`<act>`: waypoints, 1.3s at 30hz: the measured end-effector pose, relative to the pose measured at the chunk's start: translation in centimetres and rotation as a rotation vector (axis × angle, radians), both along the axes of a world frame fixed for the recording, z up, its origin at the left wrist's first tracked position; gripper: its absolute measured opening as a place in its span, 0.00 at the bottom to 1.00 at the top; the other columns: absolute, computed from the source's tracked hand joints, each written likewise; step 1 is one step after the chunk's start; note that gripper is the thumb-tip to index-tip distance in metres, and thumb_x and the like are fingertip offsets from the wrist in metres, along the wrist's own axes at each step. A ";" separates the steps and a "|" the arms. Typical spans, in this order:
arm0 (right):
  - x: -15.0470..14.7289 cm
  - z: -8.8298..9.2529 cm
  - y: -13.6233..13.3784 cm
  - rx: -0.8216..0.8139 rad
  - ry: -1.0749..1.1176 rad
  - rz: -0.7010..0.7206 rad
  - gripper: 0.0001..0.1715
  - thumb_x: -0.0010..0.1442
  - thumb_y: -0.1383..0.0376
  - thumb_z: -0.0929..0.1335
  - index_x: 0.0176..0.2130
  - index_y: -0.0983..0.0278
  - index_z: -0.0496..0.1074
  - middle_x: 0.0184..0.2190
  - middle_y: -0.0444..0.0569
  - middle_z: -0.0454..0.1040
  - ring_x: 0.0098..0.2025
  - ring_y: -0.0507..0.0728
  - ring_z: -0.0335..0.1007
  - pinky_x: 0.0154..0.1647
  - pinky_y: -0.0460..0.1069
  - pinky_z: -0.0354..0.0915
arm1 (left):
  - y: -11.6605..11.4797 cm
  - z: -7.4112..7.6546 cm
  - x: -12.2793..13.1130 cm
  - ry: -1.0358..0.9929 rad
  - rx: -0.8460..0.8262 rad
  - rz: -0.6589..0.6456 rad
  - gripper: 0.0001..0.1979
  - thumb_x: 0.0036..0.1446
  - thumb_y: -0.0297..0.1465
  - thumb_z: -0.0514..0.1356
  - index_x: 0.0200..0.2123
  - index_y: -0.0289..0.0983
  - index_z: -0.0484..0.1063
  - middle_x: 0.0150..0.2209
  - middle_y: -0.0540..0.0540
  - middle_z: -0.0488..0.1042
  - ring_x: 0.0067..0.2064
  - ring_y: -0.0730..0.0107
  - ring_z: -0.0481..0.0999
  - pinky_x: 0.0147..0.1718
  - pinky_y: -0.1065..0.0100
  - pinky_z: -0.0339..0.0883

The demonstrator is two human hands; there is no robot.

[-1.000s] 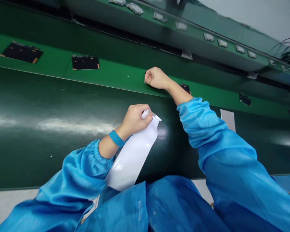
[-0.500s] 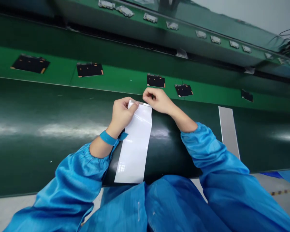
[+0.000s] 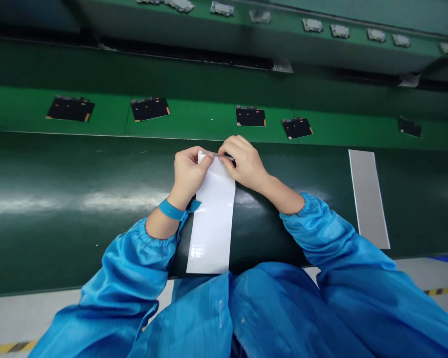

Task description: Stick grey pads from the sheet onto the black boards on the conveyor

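Both hands, left hand and right hand, are pinched on the far end of the long white glossy strip, laid lengthwise away from the body on the dark green worktop; earlier it was tilted rightwards.

Both hands met at the far end of a white strip lying on the dark green bench. The left hand pinched its top left corner; the right hand gripped the top edge beside it. A grey strip lay well apart on the right, and dark boards sat on the green belt beyond
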State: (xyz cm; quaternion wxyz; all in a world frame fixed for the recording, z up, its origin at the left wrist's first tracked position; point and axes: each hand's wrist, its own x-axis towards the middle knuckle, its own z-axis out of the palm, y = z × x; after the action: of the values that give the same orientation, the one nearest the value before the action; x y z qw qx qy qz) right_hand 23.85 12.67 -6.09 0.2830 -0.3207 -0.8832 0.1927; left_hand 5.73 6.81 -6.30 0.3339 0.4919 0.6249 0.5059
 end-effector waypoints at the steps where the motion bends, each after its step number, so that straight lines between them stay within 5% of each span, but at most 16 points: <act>1: -0.1 -0.1 -0.1 0.011 0.007 -0.005 0.10 0.72 0.68 0.63 0.39 0.59 0.70 0.43 0.56 0.75 0.48 0.66 0.70 0.51 0.62 0.68 | 0.0 0.0 0.0 -0.001 -0.002 0.002 0.09 0.55 0.36 0.66 0.26 0.38 0.75 0.23 0.51 0.71 0.26 0.71 0.65 0.26 0.68 0.60; 11: -0.2 -1.5 0.2 -0.072 0.151 -0.030 0.03 0.68 0.68 0.67 0.41 0.60 0.66 0.43 0.53 0.73 0.46 0.62 0.71 0.49 0.59 0.71 | 0.0 0.2 0.4 -0.019 0.005 0.016 0.11 0.51 0.38 0.66 0.24 0.37 0.73 0.22 0.51 0.68 0.25 0.72 0.61 0.25 0.68 0.54; 20: -0.2 -1.2 -0.2 0.065 0.083 -0.017 0.07 0.74 0.68 0.64 0.40 0.60 0.66 0.46 0.55 0.71 0.50 0.64 0.68 0.51 0.60 0.69 | 0.1 0.2 0.5 0.004 0.012 0.024 0.11 0.50 0.38 0.65 0.23 0.37 0.74 0.22 0.51 0.68 0.25 0.72 0.61 0.25 0.68 0.54; 29: -0.7 -1.5 0.1 -0.150 0.313 -0.021 0.04 0.71 0.70 0.64 0.44 0.60 0.64 0.44 0.52 0.73 0.46 0.59 0.71 0.48 0.56 0.72 | -0.1 0.7 0.7 0.055 -0.007 0.015 0.11 0.50 0.37 0.66 0.23 0.37 0.73 0.21 0.51 0.69 0.26 0.72 0.62 0.25 0.69 0.52; 32: -0.9 -1.6 -0.2 -0.107 0.270 0.000 0.11 0.67 0.72 0.65 0.48 0.60 0.64 0.42 0.50 0.74 0.46 0.60 0.71 0.50 0.56 0.72 | -0.1 0.8 0.8 0.063 -0.020 0.021 0.10 0.51 0.35 0.65 0.23 0.37 0.73 0.22 0.51 0.69 0.26 0.72 0.62 0.25 0.69 0.53; 39: -1.1 -2.0 -0.5 0.096 0.219 0.006 0.10 0.75 0.71 0.61 0.52 0.61 0.66 0.42 0.51 0.75 0.46 0.61 0.71 0.51 0.58 0.71 | -0.1 0.8 0.8 0.049 -0.025 0.025 0.09 0.51 0.35 0.65 0.23 0.37 0.74 0.21 0.52 0.69 0.26 0.72 0.61 0.25 0.68 0.52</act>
State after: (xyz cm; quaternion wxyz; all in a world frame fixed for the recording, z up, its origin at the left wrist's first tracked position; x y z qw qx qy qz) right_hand 22.75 12.18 -8.08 0.3924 -0.2810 -0.8561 0.1850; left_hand 6.52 6.74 -5.52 0.3184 0.4923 0.6451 0.4900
